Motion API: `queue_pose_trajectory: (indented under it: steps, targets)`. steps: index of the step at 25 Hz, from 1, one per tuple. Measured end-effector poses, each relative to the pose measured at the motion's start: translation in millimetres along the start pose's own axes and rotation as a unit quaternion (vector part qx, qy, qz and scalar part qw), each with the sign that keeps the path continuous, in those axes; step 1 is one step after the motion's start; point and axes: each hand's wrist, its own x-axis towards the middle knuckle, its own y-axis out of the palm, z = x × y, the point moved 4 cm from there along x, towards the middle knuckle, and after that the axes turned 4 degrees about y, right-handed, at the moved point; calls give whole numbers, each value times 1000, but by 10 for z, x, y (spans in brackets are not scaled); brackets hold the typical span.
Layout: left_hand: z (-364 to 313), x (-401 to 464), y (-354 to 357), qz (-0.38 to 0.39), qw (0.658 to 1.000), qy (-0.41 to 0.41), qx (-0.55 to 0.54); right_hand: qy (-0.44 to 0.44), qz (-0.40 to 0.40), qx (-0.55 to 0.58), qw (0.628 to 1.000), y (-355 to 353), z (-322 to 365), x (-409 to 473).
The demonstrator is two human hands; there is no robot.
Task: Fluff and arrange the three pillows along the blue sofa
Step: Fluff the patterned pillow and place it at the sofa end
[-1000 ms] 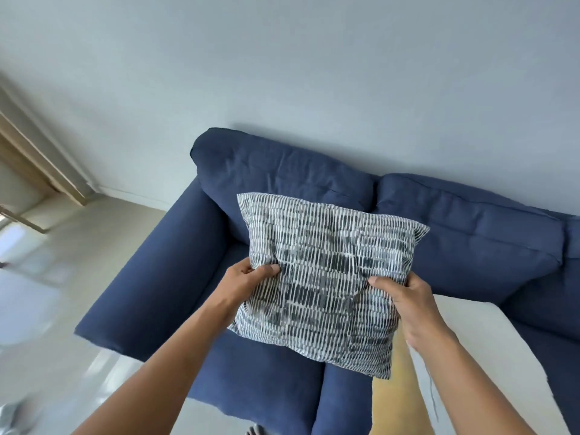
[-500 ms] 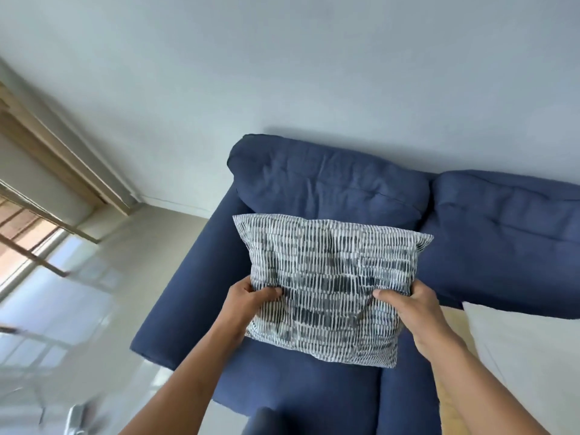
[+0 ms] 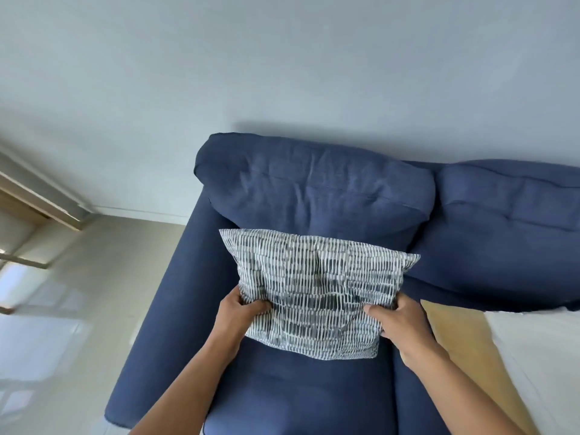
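Both hands, left [image 3: 239, 312] and right [image 3: 396, 318], grip the patterned pillow [image 3: 317, 290], seemingly just above the blue sofa [image 3: 314, 397].

left hand [image 3: 240, 310] bare | right hand [image 3: 397, 323] bare; forearms unsleeved

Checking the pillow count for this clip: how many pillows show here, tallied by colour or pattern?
Blue-and-white patterned pillow, in the grip of both hands: 1
Mustard-yellow pillow, lying on the sofa seat: 1
White pillow, at the right edge: 1
Total: 3
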Motion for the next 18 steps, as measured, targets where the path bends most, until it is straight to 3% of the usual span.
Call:
queue_pose_trajectory:
  steps: [9,18]
  targets:
    - [194,1684,80,16,997,-37,72,42,-111,-22,993,746,-47,1345]
    - [612,2500,204,12,989,-41,138,51,-133,-96,985,1133,-249,2045]
